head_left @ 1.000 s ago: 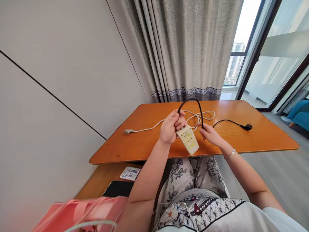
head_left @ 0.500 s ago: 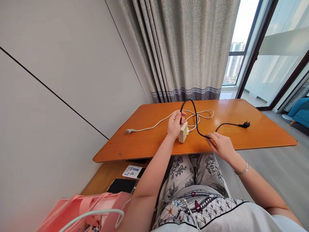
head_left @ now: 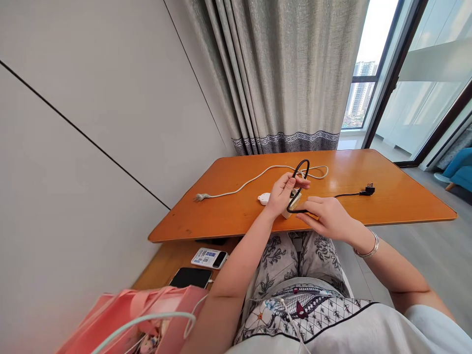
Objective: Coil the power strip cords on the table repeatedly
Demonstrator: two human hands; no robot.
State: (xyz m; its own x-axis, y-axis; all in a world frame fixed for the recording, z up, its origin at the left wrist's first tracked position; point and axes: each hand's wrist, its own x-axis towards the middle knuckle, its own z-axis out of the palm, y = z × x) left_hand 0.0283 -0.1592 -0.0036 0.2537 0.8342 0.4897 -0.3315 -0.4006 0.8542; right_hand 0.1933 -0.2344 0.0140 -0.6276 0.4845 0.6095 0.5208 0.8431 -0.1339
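A black power cord (head_left: 308,169) bends into a small loop between my two hands. My left hand (head_left: 282,192) is closed on the loop's left side. My right hand (head_left: 326,215) grips a lower stretch, and from there the cord runs right to a black plug (head_left: 368,189) on the table, prongs up. Beneath the hands sits a cream block-shaped object (head_left: 286,214), mostly hidden. A white rounded piece (head_left: 263,198) shows just left of my left hand. Farther back, a white cord (head_left: 254,181) lies loosely curved, its plug (head_left: 201,197) at the left.
The wooden table (head_left: 221,221) stands against a wall and a curtain (head_left: 291,73). On a lower surface to the left lie a white phone-like device (head_left: 206,257) and a dark-screened tablet or phone (head_left: 191,278). A pink bag (head_left: 121,314) is at lower left.
Both hands have come closer together, the left moving right and the right moving left. The black cord's loop is smaller, and its plug has shifted slightly left, prongs now upward.
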